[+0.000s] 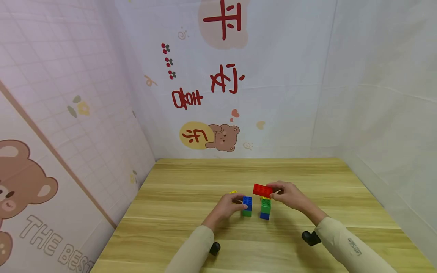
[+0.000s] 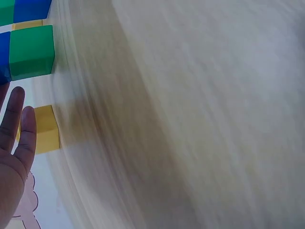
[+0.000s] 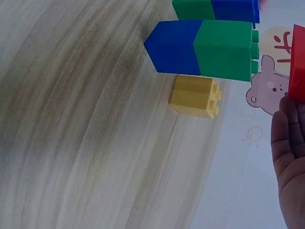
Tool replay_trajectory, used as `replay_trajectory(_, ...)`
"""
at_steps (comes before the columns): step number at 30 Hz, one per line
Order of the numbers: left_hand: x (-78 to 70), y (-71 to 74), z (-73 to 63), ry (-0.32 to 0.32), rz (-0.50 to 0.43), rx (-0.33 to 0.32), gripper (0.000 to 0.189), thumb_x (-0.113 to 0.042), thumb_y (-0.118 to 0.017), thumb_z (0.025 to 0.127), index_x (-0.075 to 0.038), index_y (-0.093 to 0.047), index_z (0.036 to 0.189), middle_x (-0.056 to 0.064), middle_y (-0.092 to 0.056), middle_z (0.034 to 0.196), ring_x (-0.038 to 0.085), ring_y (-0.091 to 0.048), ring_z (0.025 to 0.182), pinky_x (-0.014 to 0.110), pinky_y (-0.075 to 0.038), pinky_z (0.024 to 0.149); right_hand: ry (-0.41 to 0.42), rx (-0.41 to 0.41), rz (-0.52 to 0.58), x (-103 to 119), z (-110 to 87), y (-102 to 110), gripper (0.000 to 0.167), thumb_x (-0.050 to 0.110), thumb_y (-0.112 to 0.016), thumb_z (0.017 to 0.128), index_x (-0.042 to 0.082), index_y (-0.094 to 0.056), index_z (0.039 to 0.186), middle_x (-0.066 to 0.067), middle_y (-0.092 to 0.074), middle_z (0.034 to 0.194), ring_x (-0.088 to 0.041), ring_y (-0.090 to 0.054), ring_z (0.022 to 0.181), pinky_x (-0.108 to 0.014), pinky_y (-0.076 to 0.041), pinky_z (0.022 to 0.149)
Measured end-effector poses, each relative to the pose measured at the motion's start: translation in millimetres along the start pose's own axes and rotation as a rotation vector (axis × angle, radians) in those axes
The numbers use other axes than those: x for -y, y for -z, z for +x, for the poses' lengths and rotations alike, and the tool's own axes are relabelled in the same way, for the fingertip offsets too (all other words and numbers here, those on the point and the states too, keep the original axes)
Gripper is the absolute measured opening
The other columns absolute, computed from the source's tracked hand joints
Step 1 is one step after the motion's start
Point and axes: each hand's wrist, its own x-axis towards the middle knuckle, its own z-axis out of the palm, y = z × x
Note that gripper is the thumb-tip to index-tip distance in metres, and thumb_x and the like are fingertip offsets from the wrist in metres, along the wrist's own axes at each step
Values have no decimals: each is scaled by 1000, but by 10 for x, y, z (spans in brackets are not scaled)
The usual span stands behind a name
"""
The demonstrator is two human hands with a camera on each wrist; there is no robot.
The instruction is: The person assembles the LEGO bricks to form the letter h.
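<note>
Currently right fingers (image 3: 281, 133) pinch red brick (image 1: 261, 190), long axis crosswise, above green-on-blue stack (image 1: 265, 209); left fingers (image 2: 26, 131) grip blue-on-green stack (image 1: 249, 207)

We note bright, diffuse light in the head view, faint shadows on the table (image 1: 164, 212), and dimmer, softly blurred wrist views.

I see 1 tilted red brick (image 1: 261, 189) raised above 1 green-on-blue stack (image 1: 265, 208), lower center of my head view; 1 blue-on-green stack (image 1: 249, 207) stands just left.
</note>
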Motion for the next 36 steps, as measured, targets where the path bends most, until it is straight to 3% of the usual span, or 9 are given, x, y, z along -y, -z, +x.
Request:
replay_trajectory(10,-21,-85,83,-8,-13,9,35,-26,-74,92,-16,-68,124,-6,-68,110,18,-62,105,40,-51,91,17,72,-5,-10,43,-42,36,9,-67,92,-5,-63,126,-14,-66,110,-26,-63,93,-29,-55,74)
replay_trajectory(29,-13,-108,139,-23,-18,20,35,-26,-76,90,-16,-69,123,-6,-68,113,16,-63,102,40,-52,91,46,119,-38,-56,110,-154,33,6,-69,91,-3,-66,122,-9,-66,106,-20,-62,89,-28,-55,73)
replay_trajectory(36,-8,-110,153,-35,-18,15,35,-23,-76,90,-14,-69,123,-5,-68,112,16,-63,101,38,-53,89,15,139,-49,-90,119,-181,32,7,-68,92,0,-67,123,-5,-64,105,-19,-62,88,-28,-55,73)
